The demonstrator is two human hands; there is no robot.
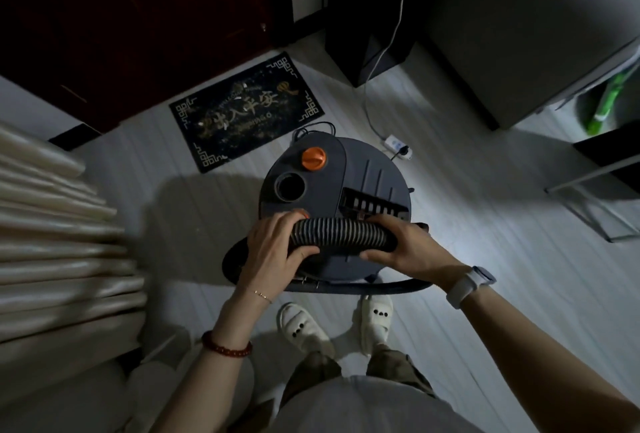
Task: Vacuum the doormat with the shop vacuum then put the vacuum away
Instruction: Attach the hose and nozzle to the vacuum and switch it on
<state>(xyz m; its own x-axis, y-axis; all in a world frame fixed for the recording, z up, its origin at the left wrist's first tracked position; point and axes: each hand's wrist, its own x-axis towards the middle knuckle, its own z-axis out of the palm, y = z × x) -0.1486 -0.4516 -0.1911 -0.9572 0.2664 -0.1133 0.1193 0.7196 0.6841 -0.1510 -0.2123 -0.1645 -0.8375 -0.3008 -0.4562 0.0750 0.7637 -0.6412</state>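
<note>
Both hands grasp a ribbed hose [341, 232] held level above the shop vacuum [334, 204]. Left hand [277, 252] wraps one end, fingers curled over it; right hand [403, 247] clasps the other end, thumb beneath. An orange knob [314, 158] and open port [290, 187] lie beyond the fingertips. The doormat [246, 112] lies farther beyond, by the door [138, 17].
</note>
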